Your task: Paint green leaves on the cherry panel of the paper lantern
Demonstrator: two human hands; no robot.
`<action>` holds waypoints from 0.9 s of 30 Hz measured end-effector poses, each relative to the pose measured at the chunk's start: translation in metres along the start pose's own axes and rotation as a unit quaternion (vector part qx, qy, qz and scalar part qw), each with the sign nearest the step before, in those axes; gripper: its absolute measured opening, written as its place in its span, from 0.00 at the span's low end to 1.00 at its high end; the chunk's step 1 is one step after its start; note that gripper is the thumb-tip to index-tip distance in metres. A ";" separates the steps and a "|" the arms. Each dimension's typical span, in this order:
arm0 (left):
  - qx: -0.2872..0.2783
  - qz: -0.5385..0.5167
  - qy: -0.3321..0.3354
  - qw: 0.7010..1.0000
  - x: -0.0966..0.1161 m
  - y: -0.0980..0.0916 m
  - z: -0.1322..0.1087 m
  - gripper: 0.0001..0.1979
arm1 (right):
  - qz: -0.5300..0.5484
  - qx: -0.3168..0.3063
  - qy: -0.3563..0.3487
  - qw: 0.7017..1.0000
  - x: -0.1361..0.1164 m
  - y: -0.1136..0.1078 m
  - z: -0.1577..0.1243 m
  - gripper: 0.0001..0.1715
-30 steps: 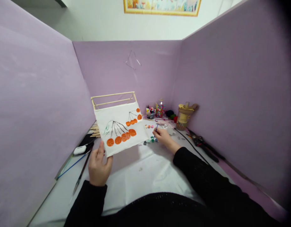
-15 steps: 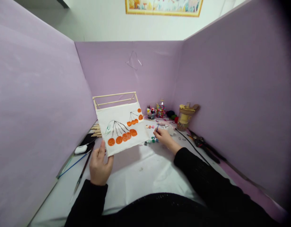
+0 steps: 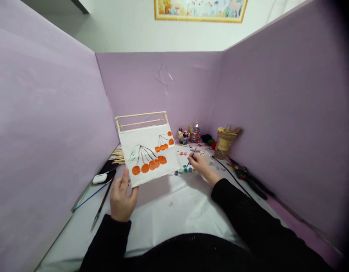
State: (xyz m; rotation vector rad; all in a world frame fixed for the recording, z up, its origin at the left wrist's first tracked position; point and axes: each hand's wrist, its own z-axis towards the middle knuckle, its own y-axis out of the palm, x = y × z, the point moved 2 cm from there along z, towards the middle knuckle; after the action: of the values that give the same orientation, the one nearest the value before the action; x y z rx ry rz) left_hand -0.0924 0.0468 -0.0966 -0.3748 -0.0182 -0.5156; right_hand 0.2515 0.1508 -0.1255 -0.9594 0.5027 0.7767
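Observation:
My left hand (image 3: 121, 200) grips the lower left corner of a white sheet (image 3: 147, 136), which stands tilted and is fixed to a frame of thin wooden sticks (image 3: 141, 114). Orange circles, dark thin lines and a few green strokes at the left are painted on it. To the right of the sheet, my right hand (image 3: 202, 167) pinches a thin blue paintbrush (image 3: 194, 152). The brush points down at small paint pots (image 3: 185, 170) in green, blue and grey. Whether its tip touches paint I cannot tell.
On the left lie wooden sticks (image 3: 118, 155), a white case (image 3: 100, 178), a blue brush (image 3: 92, 196) and a dark-handled brush (image 3: 102, 204). Toward the right are a yellow container (image 3: 224, 141) and pruning shears (image 3: 245, 175). A jar of coloured balls (image 3: 196, 134) stands behind. Purple panels (image 3: 163, 90) enclose the table.
The whole view has shifted slightly, so everything appears a little further right and lower. My right hand still holds the brush over the pots, with the brush leaning more. The left hand keeps its grip.

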 end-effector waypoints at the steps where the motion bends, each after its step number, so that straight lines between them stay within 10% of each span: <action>1: 0.000 0.001 -0.001 1.000 0.000 0.000 0.000 0.36 | 0.030 0.026 0.013 0.999 -0.001 -0.007 0.000 0.14; 7: 0.008 -0.004 -0.001 1.000 0.004 -0.001 0.000 0.34 | 0.302 0.234 0.011 0.924 -0.057 -0.055 -0.011 0.17; 16: -0.018 -0.019 -0.036 0.999 0.006 0.000 -0.006 0.34 | 0.202 -0.005 -0.209 0.957 -0.226 -0.031 -0.027 0.06; 27: -0.047 -0.053 -0.046 0.996 0.007 -0.001 -0.010 0.36 | 0.138 0.023 -0.227 0.964 -0.236 0.020 -0.015 0.06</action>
State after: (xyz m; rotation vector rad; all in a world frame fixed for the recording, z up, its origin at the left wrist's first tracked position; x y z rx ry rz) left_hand -0.0876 0.0395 -0.1045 -0.4907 -0.1037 -0.6048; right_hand 0.0861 0.0601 0.0181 -0.6428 0.2511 1.1950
